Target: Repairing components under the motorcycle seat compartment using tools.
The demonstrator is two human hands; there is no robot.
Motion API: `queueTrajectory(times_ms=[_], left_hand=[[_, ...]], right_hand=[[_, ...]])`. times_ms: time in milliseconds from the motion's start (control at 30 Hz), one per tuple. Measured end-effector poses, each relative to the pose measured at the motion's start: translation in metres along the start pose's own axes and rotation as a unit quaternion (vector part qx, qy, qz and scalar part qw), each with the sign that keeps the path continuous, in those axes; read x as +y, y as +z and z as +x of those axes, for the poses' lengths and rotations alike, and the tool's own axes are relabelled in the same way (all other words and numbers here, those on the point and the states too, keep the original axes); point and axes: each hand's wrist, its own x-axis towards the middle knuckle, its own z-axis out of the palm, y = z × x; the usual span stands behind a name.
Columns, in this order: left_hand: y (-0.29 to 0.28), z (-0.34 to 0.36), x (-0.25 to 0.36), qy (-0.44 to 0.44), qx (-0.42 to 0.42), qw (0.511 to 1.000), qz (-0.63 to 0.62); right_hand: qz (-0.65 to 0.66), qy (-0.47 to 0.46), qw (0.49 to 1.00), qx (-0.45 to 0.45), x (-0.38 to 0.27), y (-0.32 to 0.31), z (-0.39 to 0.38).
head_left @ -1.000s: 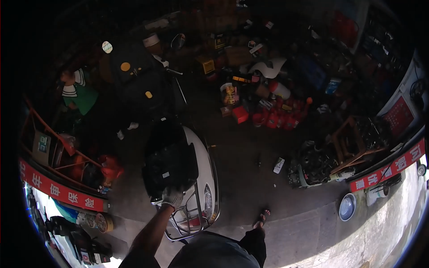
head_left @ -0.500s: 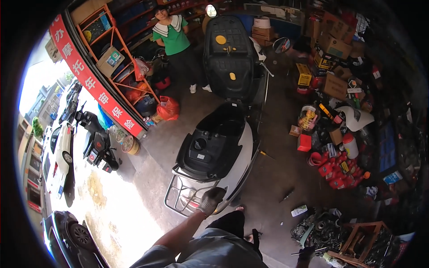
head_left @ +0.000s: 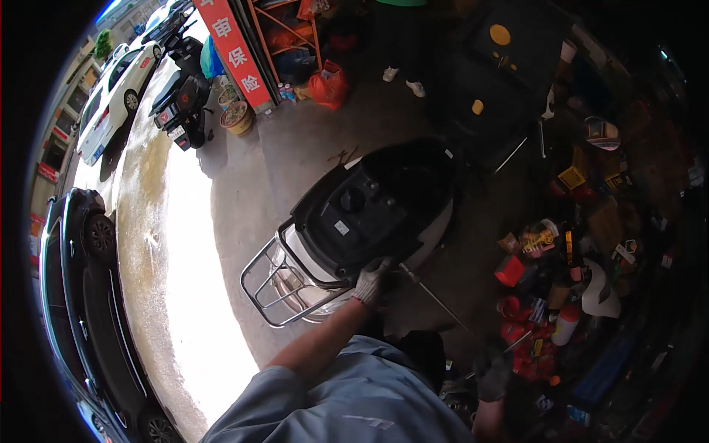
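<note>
A pale scooter (head_left: 436, 244) stands in front of me, its black storage bin (head_left: 362, 199) exposed and its seat (head_left: 458, 66) tipped up, underside showing. My left hand (head_left: 371, 283), in a light glove, rests on the tail's near side beside the metal rear rack (head_left: 258, 284). Its fingers reach up to the bin's rim and look stretched out. Lower right, my gloved right hand (head_left: 491, 375) is closed around the crossbar of a long T-handle wrench (head_left: 439, 301). The wrench's shaft slants up toward the scooter's side, its tip just right of my left fingers.
Boxes, red bottles (head_left: 528, 354) and a white curved panel (head_left: 600, 292) clutter the right. A person in dark trousers and white shoes (head_left: 415, 88) stands beyond the scooter. A potted plant (head_left: 236, 118), a parked motorcycle (head_left: 181, 107) and a dark car (head_left: 92, 317) are left.
My view has shifted toward the ground and tilted. My right hand has come up from the lower edge, swinging the wrench's shaft toward the scooter. My left hand has moved forward along the tail.
</note>
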Motion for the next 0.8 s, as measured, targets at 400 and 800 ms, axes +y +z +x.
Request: queueTrajectory(times_ms=[400,800], left_hand=[[0.071,0.001,0.032,-0.002,0.193,0.976,-0.102],[0.107,-0.020,-0.004,0.101,0.314,0.909,-0.253]], right_hand=[[-0.371,-0.105,0.873,-0.298,-0.091,0.007,0.179],[-0.400,0.039,0.803,-0.441,-0.115,0.025,0.310]])
